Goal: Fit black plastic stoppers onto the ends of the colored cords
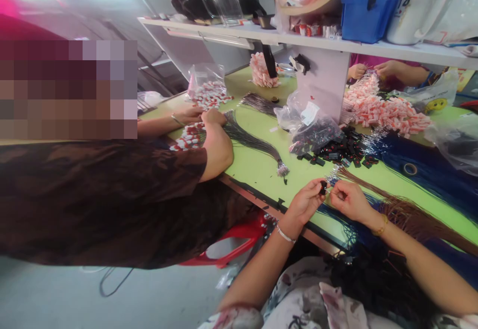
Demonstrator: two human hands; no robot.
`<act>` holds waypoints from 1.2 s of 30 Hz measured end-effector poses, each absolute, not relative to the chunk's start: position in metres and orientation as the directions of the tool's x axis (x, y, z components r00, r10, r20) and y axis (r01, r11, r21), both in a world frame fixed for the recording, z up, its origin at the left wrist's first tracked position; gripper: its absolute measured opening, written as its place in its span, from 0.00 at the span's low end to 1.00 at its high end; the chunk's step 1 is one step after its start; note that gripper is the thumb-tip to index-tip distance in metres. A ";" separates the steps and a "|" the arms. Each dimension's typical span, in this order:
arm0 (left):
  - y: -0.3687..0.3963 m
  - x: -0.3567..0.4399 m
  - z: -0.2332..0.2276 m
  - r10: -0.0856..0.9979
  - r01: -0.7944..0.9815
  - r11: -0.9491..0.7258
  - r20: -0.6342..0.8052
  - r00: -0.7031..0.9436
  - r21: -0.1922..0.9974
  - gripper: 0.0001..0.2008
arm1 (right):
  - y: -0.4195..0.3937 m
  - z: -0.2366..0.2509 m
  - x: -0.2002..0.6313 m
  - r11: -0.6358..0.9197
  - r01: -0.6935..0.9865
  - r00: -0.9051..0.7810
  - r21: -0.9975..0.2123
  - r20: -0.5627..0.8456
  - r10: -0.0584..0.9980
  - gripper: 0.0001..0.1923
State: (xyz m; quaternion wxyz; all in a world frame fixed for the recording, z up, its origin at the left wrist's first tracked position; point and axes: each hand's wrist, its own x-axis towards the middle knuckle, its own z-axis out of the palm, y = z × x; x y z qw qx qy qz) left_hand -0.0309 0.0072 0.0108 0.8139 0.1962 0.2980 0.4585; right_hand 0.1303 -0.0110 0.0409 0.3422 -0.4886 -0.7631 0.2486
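Observation:
Near the front edge of the green table [257, 162], my left hand [304, 200] pinches a small black connector housing [323, 187]. Close beside it, my right hand [350, 200] is closed, thumb against fingers, on a thin wire [329, 191] whose end is at the housing. Just behind my hands lies a bundle of brown wires [396, 199] with bare metal tips. A heap of black connector housings [339, 147] sits farther back, partly under a clear plastic bag [311, 125]. Blue wires [407, 164] spread out to the right.
At my left a co-worker's arm [218, 145] reaches over red-and-white connectors [190, 137] and a dark wire bundle [254, 142]. Pink-and-white connectors [384, 107] are piled beneath a shelf [239, 30] bearing a blue bin [368, 18]. A red stool [239, 234] stands below.

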 end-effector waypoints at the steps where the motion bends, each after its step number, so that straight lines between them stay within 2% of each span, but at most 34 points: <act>1: 0.007 -0.031 0.011 0.863 -0.629 0.503 -0.302 0.404 0.593 0.09 | -0.011 0.041 0.130 0.418 0.582 -0.303 -0.698 0.292 0.907 0.09; 5: 0.006 -0.030 0.010 0.861 -0.622 0.504 -0.299 0.411 0.599 0.09 | -0.011 0.043 0.130 0.460 0.587 -0.341 -0.666 0.312 0.887 0.09; 10: 0.005 -0.031 0.009 0.866 -0.594 0.496 -0.312 0.391 0.633 0.15 | -0.011 0.043 0.130 0.486 0.583 -0.359 -0.651 0.330 0.873 0.10; 17: -0.004 -0.020 0.006 0.917 -0.523 0.398 -0.332 0.220 0.754 0.18 | -0.009 0.036 0.131 0.540 0.650 -0.425 -0.535 0.333 0.842 0.10; 21: -0.005 -0.016 0.006 0.923 -0.528 0.381 -0.339 0.181 0.759 0.19 | -0.009 0.032 0.134 0.531 0.659 -0.450 -0.533 0.286 0.846 0.09; 29: -0.010 -0.013 0.000 0.939 -0.427 0.343 -0.305 0.157 0.836 0.17 | -0.012 0.032 0.133 0.498 0.712 -0.458 -0.495 0.211 0.864 0.09; 31: -0.009 -0.014 0.003 0.934 -0.445 0.357 -0.321 0.157 0.821 0.17 | -0.005 0.037 0.142 0.462 0.712 -0.451 -0.528 0.160 0.878 0.10; 33: -0.006 -0.015 0.006 0.927 -0.480 0.374 -0.340 0.160 0.794 0.18 | 0.006 0.039 0.154 0.371 0.761 -0.375 -0.533 0.105 0.921 0.11; 36: -0.002 -0.014 0.009 0.915 -0.525 0.399 -0.362 0.176 0.752 0.18 | 0.022 0.036 0.173 0.171 0.916 -0.184 -0.362 0.000 0.983 0.05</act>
